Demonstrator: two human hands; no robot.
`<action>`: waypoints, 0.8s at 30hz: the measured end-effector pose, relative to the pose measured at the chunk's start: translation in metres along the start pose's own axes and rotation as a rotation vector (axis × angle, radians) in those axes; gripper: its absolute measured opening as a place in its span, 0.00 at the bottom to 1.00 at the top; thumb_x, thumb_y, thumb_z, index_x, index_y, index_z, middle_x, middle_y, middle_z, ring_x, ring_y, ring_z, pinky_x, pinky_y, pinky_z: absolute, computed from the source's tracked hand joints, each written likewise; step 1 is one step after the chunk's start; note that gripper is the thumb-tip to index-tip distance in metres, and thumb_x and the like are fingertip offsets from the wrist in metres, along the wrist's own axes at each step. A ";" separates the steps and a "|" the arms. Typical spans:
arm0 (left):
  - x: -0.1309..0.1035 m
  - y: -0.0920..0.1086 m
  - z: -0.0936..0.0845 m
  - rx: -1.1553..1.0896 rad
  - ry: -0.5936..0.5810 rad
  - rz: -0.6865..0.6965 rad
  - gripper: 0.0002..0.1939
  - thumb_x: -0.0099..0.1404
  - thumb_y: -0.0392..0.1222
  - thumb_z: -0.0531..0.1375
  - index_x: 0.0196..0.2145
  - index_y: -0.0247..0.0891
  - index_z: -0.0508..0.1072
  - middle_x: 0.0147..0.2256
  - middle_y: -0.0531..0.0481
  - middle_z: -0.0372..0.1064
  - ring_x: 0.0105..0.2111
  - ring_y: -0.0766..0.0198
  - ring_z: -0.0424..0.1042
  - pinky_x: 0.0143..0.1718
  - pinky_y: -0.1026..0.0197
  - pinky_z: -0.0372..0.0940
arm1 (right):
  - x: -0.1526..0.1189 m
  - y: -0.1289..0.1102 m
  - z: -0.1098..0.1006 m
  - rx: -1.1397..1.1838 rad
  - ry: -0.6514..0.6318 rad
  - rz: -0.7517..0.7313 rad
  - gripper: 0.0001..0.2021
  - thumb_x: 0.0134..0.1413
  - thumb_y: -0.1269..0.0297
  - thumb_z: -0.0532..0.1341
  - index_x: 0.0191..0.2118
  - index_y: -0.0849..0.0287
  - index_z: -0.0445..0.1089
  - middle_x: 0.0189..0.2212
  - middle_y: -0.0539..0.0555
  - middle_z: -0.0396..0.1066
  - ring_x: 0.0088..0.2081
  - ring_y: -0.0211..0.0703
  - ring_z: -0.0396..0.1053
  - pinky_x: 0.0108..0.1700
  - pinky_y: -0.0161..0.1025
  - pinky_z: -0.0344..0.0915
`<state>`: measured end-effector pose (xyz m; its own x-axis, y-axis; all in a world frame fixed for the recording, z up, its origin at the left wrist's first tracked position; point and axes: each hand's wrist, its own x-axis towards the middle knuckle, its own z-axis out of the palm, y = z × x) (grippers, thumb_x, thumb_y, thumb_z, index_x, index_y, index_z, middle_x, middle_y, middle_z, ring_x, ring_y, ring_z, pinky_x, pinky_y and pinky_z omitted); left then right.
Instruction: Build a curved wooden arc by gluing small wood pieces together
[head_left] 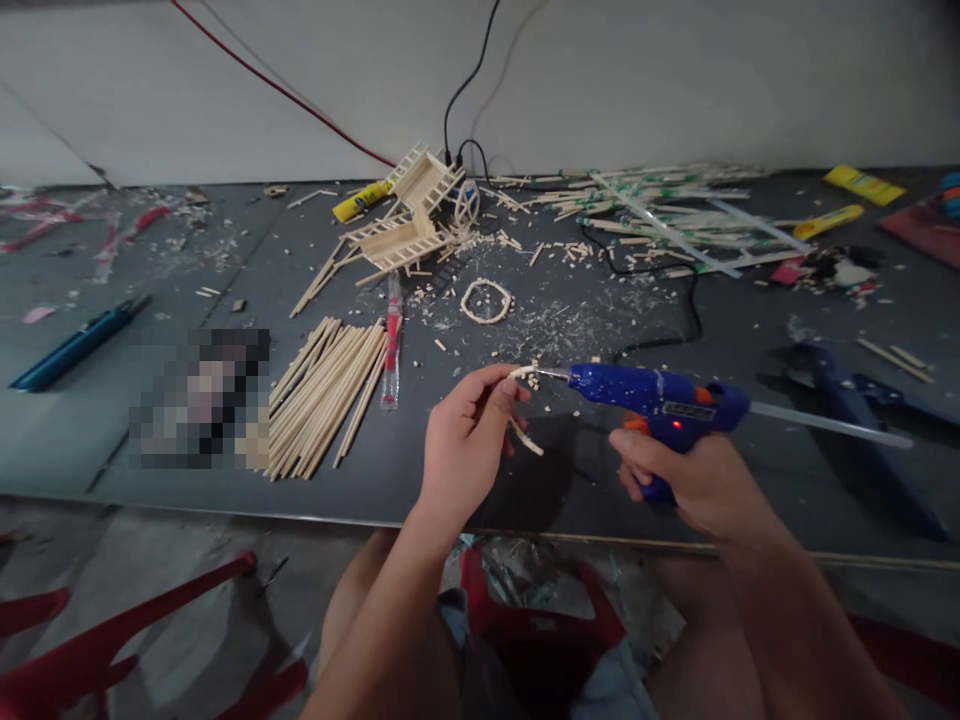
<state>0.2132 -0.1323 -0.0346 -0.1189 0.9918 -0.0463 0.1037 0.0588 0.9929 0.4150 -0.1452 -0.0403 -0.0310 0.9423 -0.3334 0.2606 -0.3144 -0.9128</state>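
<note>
My right hand (679, 480) is wrapped round the handle of a blue hot glue gun (652, 392), its small light glowing red and a clear glue stick (832, 424) sticking out of the back. The metal nozzle meets the upper end of a curved strip of short wooden stick pieces (527, 437). That strip is pinched between the thumb and fingers of my left hand (476, 420), which hide its middle. Beyond my hands, a closed ring of similar wooden pieces (486, 301) lies flat on the dark table (420, 440).
Left of my hands lies a bundle of thin wooden sticks (330, 395). Small wooden models (405, 235) stand at the back, near green-tipped sticks (660, 205). The gun's black cord (694, 300) curves behind it. Dark cutters (832, 400) lie right; a blue tool (79, 345) lies left.
</note>
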 end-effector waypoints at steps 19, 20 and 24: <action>0.018 -0.012 -0.026 -0.028 0.053 -0.040 0.12 0.63 0.45 0.59 0.41 0.36 0.72 0.32 0.49 0.71 0.23 0.71 0.69 0.16 0.71 0.62 | 0.037 -0.006 -0.063 0.255 0.104 0.211 0.12 0.48 0.55 0.65 0.33 0.60 0.76 0.34 0.59 0.77 0.31 0.43 0.75 0.30 0.36 0.72; 0.019 -0.012 -0.029 -0.029 0.055 -0.051 0.12 0.63 0.45 0.59 0.41 0.36 0.72 0.32 0.49 0.71 0.23 0.70 0.69 0.16 0.71 0.61 | 0.038 -0.005 -0.068 0.237 0.128 0.203 0.12 0.50 0.56 0.63 0.33 0.59 0.76 0.35 0.60 0.78 0.32 0.44 0.75 0.32 0.37 0.73; 0.021 -0.015 -0.038 -0.058 0.030 -0.087 0.11 0.62 0.43 0.58 0.41 0.36 0.72 0.33 0.48 0.72 0.23 0.71 0.70 0.18 0.70 0.61 | 0.038 -0.001 -0.087 0.192 0.322 0.154 0.09 0.53 0.62 0.60 0.29 0.57 0.77 0.29 0.58 0.77 0.30 0.41 0.73 0.32 0.35 0.71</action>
<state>0.1717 -0.1165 -0.0462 -0.1548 0.9794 -0.1300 0.0340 0.1368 0.9900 0.4974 -0.0995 -0.0317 0.3063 0.8608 -0.4065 0.0524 -0.4416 -0.8957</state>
